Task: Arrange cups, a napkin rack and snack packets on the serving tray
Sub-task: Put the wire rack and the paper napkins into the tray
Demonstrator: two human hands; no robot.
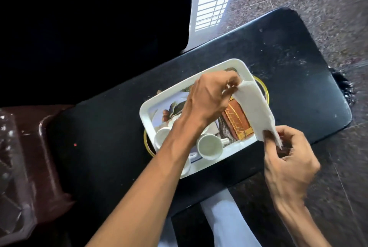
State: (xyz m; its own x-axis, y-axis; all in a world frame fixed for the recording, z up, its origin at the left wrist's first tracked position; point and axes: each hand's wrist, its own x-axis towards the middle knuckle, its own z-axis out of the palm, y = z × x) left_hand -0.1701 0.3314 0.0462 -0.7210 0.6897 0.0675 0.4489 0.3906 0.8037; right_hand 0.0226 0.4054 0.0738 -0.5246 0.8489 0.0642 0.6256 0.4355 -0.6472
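A white rectangular serving tray [246, 69] lies on a black table. Inside its right half stands a brown napkin rack [236, 121] with gold wire. White cups [210, 147] sit at the tray's near end, one partly hidden under my left forearm. A printed snack packet [175, 107] lies in the tray's left half. Both hands hold a white stack of napkins [255, 111] above the rack. My left hand [209, 97] pinches its far end. My right hand [288, 159] pinches its near end by the tray's corner.
The black table [288, 63] stretches to the right past the tray. A brown plastic chair [35, 157] with a clear wrapper stands at the left. Gold tray handles [263, 89] stick out at both short ends. Speckled tile floor surrounds the table.
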